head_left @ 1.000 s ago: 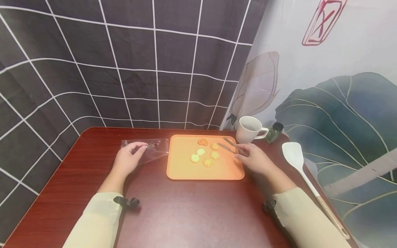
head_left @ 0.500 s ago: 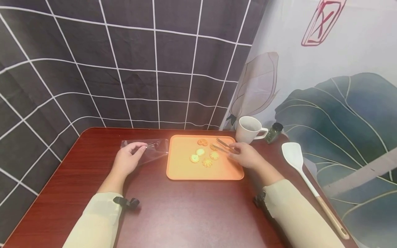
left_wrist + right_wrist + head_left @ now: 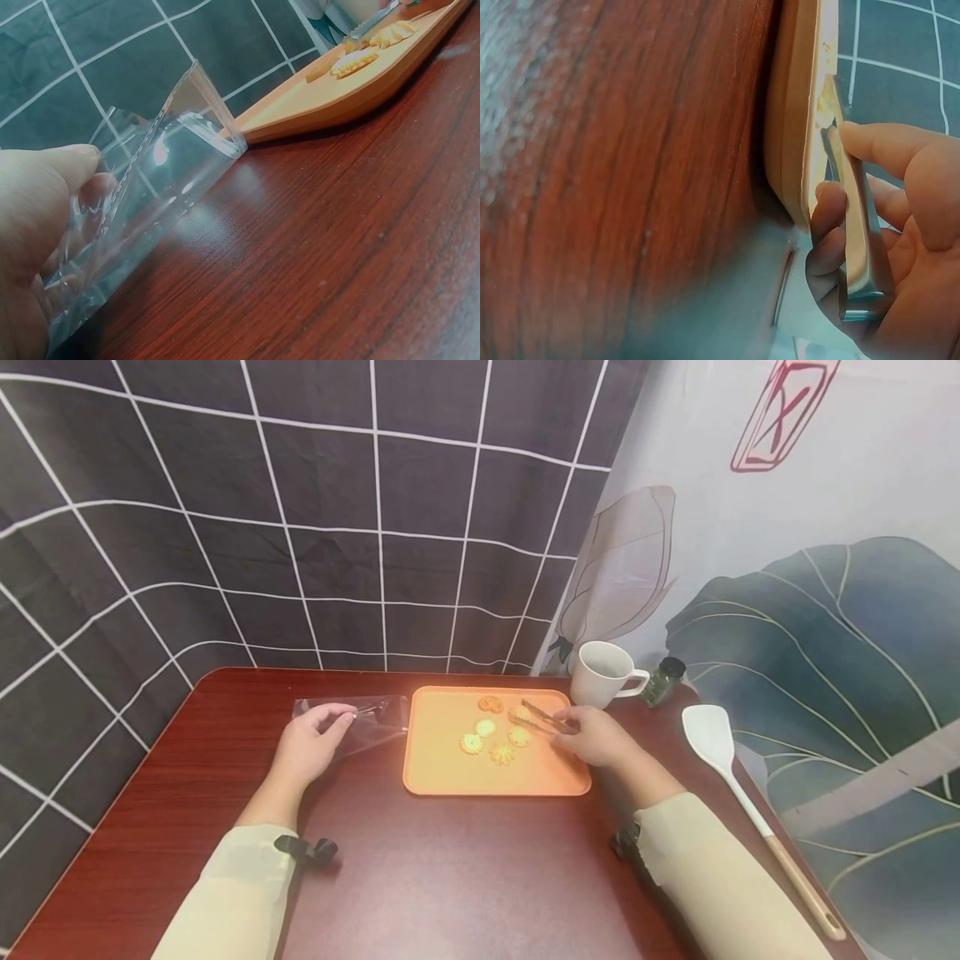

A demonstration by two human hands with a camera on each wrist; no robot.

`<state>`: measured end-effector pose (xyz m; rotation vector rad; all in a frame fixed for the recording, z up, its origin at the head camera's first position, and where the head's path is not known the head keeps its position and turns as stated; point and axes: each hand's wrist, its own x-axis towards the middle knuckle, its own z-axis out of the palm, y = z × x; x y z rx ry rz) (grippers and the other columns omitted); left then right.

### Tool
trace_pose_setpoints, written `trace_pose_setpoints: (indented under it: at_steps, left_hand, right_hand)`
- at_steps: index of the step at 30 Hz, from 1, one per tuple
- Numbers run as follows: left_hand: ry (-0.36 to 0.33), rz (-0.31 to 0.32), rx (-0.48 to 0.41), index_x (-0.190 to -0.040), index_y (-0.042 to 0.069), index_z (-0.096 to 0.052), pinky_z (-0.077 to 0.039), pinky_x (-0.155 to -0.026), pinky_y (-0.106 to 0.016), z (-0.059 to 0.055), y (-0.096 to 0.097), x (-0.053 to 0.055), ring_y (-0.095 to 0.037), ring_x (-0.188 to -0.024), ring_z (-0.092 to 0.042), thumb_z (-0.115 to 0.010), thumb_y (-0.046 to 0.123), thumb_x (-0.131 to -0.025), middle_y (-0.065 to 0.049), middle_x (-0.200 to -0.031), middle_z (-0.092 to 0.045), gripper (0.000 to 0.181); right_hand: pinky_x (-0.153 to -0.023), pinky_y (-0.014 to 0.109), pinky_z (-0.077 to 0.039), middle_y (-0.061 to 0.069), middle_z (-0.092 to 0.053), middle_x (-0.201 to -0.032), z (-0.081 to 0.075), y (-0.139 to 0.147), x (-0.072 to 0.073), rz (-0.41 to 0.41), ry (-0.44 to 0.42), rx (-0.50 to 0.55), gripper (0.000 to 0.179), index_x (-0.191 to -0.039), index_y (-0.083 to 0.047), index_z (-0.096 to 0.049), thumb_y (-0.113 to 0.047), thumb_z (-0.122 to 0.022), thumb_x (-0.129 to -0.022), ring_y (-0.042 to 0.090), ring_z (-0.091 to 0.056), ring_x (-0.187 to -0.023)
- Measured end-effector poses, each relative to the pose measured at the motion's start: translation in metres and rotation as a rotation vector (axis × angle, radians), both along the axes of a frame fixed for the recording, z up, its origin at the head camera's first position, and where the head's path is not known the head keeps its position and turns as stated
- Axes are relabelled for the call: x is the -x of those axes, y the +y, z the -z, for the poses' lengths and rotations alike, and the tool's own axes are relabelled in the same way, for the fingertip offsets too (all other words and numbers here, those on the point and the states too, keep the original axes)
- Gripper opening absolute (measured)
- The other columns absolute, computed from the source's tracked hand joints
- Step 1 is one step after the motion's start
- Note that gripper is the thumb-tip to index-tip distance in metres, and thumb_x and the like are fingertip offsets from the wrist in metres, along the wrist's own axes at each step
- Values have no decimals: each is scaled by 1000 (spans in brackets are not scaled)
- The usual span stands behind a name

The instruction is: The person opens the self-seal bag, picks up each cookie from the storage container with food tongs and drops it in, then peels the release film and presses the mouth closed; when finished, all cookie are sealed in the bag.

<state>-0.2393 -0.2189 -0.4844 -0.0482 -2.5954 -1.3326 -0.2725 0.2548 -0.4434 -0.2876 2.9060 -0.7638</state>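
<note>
A clear plastic bag (image 3: pixel 384 720) is pinched between the thumb and fingers of my left hand (image 3: pixel 309 745); in the left wrist view its mouth (image 3: pixel 201 97) stands open beside the tray. My right hand (image 3: pixel 606 742) grips metal tongs (image 3: pixel 859 247), thumb on one arm and fingers on the other. The tong tips lie on either side of a ridged cookie (image 3: pixel 519 715) at the back right of the orange tray (image 3: pixel 435 772). Whether both tips touch it I cannot tell. Several other cookies lie close by, among them a pretzel-shaped one (image 3: pixel 491 704) and a flower-shaped one (image 3: pixel 502 755).
A white mug (image 3: pixel 597 681) stands just behind the tray's right corner, near my right hand. Beside it is a small dark-lidded jar (image 3: pixel 664 681). A white spatula (image 3: pixel 711 739) with a wooden handle lies along the right edge of the reddish-brown table (image 3: pixel 450 868).
My right hand has moved left over the tray, and the tong tips have come round the back-right cookie and drawn closer together. My left hand and the bag have stayed in place.
</note>
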Motion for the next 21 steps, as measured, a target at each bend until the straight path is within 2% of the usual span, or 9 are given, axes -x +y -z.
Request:
trace_pose_setpoints:
  at_steps: [5,13,21]
  left_hand:
    - [-2,3,-2,-129,10,-76,-52,-108,-58,-1,0,-1,-39,-119,-72,-64,35,-108,-17,-123,-79,34]
    - [4,5,-6,-128,9,-76,-53,-107,-57,-1,1,-1,-39,-117,-73,-64,32,-108,-17,-121,-80,33]
    - [-3,1,-6,-129,9,-75,-51,-109,-58,-1,1,0,-39,-118,-73,-64,32,-108,-17,-122,-80,33]
  right_hand:
    - [-97,51,-58,19,-77,-121,-1,-1,-1,11,-8,-10,44,-132,-6,-73,-28,-79,-95,31,-70,-106]
    - [-101,54,-56,16,-78,-117,0,0,0,-15,28,-21,42,-131,-5,-74,-27,-78,-96,29,-69,-103]
    - [-98,53,-56,15,-77,-114,3,2,1,-17,55,-33,41,-131,-6,-75,-28,-78,-97,29,-68,-100]
